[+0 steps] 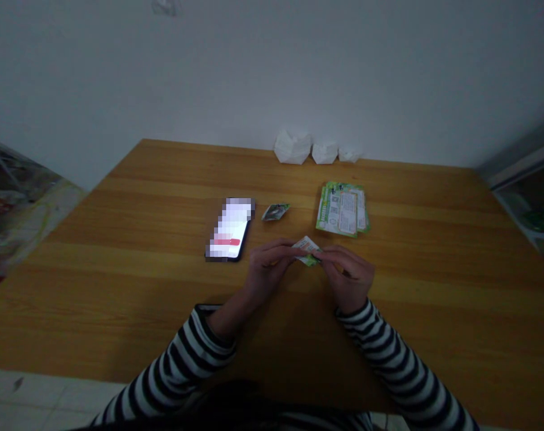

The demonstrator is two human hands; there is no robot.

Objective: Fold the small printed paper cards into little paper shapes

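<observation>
Between my two hands, just above the front half of the table, is a small folded piece of green and white printed paper (306,244). My left hand (269,266) pinches its left side between thumb and fingers. On the right side, my right hand (349,275) pinches the paper's edge in the same way. Beyond my hands lies another small folded printed paper (275,211). A stack of flat green and white leaflets (341,209) rests to the right of it. Left of my left hand lies a phone (230,229) with its screen lit.
Three white folded paper shapes, the largest one (292,148) on the left, stand along the wall at the back edge of the wooden table (164,179). Shelving (532,197) is at the right, and clutter (15,209) lies on the floor at the left.
</observation>
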